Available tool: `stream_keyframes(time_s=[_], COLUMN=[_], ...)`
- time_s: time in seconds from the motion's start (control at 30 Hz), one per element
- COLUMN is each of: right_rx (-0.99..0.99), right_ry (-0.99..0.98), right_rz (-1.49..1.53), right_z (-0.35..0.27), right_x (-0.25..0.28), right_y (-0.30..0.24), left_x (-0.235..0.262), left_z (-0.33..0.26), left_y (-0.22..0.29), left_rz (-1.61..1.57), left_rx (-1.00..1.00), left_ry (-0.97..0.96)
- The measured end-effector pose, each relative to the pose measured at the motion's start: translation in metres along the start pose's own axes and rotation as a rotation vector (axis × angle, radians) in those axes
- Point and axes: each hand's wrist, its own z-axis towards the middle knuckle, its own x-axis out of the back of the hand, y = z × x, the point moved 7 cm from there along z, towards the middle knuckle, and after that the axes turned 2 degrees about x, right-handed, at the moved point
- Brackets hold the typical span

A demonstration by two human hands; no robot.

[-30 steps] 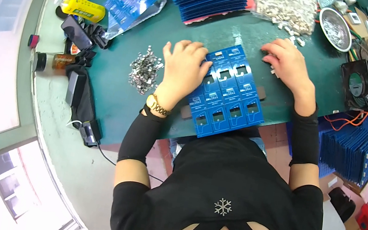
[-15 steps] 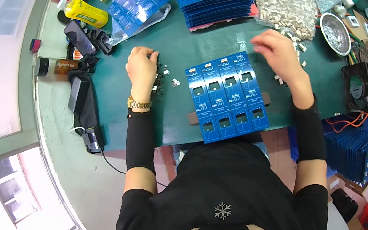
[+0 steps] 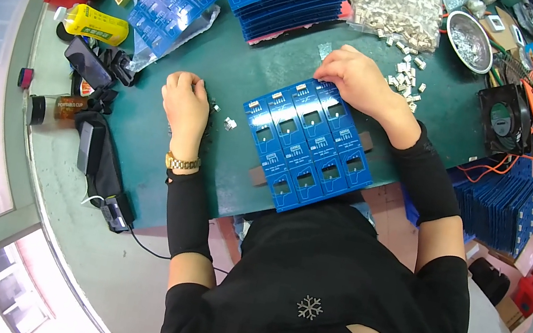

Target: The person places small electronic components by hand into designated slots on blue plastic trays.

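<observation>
In front of me a blue circuit-board panel [image 3: 292, 148] with rows of square cut-outs lies tilted at the table's near edge. Small white connectors sit along its far edge. My right hand [image 3: 361, 82] is at that far edge, its fingers pinched together over the board; whatever they hold is hidden. To the panel's left, my left hand [image 3: 184, 109] rests low over the table with curled fingers, and I cannot make out anything in them. Beside it lie a few small white pieces [image 3: 230, 124] and some dark bits. Loose white connectors [image 3: 407, 78] are scattered right of my right hand.
A tall stack of blue panels [image 3: 287, 10] and a bag of white connectors [image 3: 390, 10] stand at the back. Further right are a metal bowl [image 3: 453, 30] and a black fan [image 3: 502, 122]. Left are wrapped blue boards [image 3: 173, 7], a yellow bottle [image 3: 95, 24] and a phone [image 3: 89, 62].
My right hand has moved left from beside the panel onto its far edge, and its fingers have come together. The left hand stays near the small parts. The whole view has shifted slightly.
</observation>
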Motion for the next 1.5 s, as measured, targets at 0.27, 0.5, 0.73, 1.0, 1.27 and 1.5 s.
stream_keyframes(time_s=[0.27, 0.5, 0.73, 1.0, 1.27, 1.5], right_rx=[0.037, 0.179, -0.003, 0.022, 0.115, 0.122], right_ry=[-0.040, -0.027, -0.231, -0.236, -0.220, -0.210], right_rz=[-0.019, -0.138, -0.249, -0.028, -0.019, -0.043], right_z=[0.001, 0.002, 0.015, 0.009, 0.006, 0.005], right_x=[-0.002, 0.001, -0.002, -0.003, -0.004, -0.001], right_y=[0.005, -0.006, -0.008, 0.007, 0.001, 0.000], left_x=[0.004, 0.005, 0.011, 0.024, 0.020, 0.003], left_z=[-0.001, 0.000, 0.001, -0.004, -0.057, -0.056], left_y=[-0.001, 0.003, -0.015, 0.007, 0.173, 0.180], left_rz=[-0.010, -0.019, -0.201, 0.055, -0.479, -0.569], left_rx=[-0.014, 0.003, 0.191, -0.028, -0.762, -0.668], left_ry=[-0.006, -0.038, -0.046, 0.103, -0.225, -0.329])
